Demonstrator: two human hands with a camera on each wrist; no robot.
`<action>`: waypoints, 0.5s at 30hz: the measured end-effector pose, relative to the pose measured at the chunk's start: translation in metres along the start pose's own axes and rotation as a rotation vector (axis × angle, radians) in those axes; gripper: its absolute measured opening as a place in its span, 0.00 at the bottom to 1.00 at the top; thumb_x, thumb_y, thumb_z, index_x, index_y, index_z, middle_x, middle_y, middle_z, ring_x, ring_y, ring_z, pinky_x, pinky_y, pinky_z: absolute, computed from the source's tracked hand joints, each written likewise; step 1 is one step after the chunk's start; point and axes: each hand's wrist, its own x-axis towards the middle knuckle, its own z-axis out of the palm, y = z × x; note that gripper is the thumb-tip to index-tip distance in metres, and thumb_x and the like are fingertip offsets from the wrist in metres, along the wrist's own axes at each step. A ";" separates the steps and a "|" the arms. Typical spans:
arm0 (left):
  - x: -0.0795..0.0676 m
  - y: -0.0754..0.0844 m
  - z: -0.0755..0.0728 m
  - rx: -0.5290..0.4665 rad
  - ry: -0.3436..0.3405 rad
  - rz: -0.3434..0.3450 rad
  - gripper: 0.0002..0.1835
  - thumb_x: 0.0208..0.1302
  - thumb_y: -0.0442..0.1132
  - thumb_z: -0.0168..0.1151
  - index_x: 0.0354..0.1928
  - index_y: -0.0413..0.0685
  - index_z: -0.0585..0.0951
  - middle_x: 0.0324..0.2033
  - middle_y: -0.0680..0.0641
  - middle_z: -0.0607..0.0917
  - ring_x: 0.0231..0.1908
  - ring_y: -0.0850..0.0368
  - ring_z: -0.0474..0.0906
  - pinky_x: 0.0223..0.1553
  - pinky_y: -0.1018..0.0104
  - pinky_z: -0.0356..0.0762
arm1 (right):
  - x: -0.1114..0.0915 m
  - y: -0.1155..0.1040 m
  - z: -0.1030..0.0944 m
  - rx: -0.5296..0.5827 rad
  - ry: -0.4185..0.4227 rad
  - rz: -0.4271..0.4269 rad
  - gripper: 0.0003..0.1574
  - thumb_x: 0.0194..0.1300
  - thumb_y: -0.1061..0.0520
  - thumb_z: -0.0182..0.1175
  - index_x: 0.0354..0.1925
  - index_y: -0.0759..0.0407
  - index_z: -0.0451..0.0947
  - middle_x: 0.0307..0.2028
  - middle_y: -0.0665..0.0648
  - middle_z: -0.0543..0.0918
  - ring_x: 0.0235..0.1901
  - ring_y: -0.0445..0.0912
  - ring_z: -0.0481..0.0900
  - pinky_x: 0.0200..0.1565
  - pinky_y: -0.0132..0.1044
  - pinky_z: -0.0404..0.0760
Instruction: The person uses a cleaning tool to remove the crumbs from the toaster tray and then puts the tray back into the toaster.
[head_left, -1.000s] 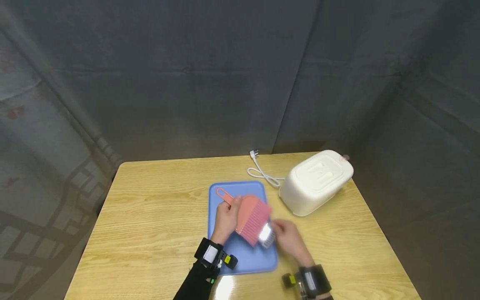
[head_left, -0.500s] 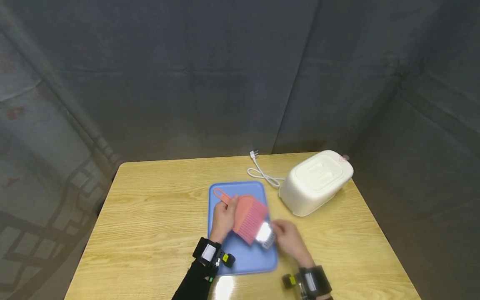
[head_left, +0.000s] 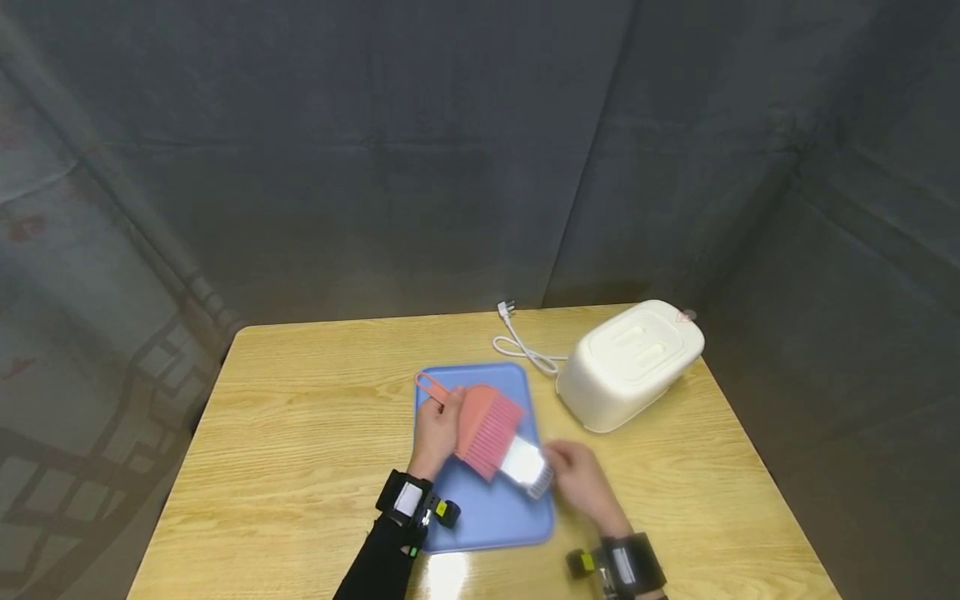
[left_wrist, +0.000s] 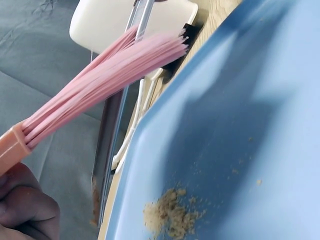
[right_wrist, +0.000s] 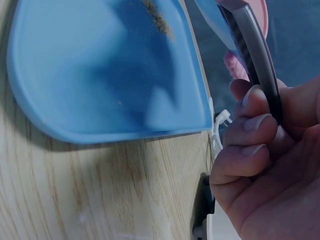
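My left hand [head_left: 437,429] grips a coral hand brush [head_left: 472,412] with pink bristles, its looped handle pointing up and left. With curled fingers, my right hand [head_left: 581,479] holds a thin, shiny metal crumb tray [head_left: 527,463] by its end. In the head view the bristles overlap the far end of the crumb tray. Both are over a blue plastic tray [head_left: 498,521]. Seen from the left wrist, the metal tray [left_wrist: 109,150] stands edge-on behind the bristles [left_wrist: 100,85], with brown residue at its lower end. A small heap of tan crumbs [left_wrist: 172,215] lies in the blue tray.
A white toaster-like appliance [head_left: 637,358] stands at the back right of the wooden table [head_left: 315,433]. Its white cord [head_left: 536,360] and plug [head_left: 506,310] lie behind the blue tray. Grey cloth [head_left: 450,167] surrounds the table at the back and sides.
My left hand and the brush have moved left along the crumb tray, uncovering more of its metal surface. My right hand stays almost in place.
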 end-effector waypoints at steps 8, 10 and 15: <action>0.005 -0.003 -0.008 0.005 0.023 0.003 0.28 0.75 0.56 0.57 0.19 0.45 0.76 0.11 0.55 0.73 0.12 0.60 0.70 0.12 0.65 0.63 | 0.000 0.003 -0.001 -0.003 0.001 0.011 0.09 0.74 0.60 0.58 0.45 0.62 0.84 0.35 0.53 0.85 0.35 0.45 0.81 0.42 0.41 0.83; 0.007 -0.004 -0.010 0.005 0.036 0.013 0.28 0.75 0.55 0.57 0.19 0.45 0.76 0.11 0.55 0.73 0.12 0.60 0.70 0.12 0.65 0.63 | 0.000 0.003 -0.001 -0.002 0.002 0.015 0.10 0.74 0.60 0.58 0.46 0.63 0.84 0.35 0.53 0.86 0.35 0.45 0.82 0.42 0.41 0.83; 0.010 -0.006 -0.016 0.000 0.051 0.013 0.28 0.76 0.54 0.57 0.20 0.43 0.78 0.12 0.53 0.74 0.13 0.59 0.71 0.13 0.65 0.64 | -0.001 0.005 -0.003 -0.006 0.005 0.006 0.11 0.74 0.59 0.58 0.47 0.63 0.83 0.38 0.53 0.87 0.37 0.45 0.83 0.44 0.43 0.83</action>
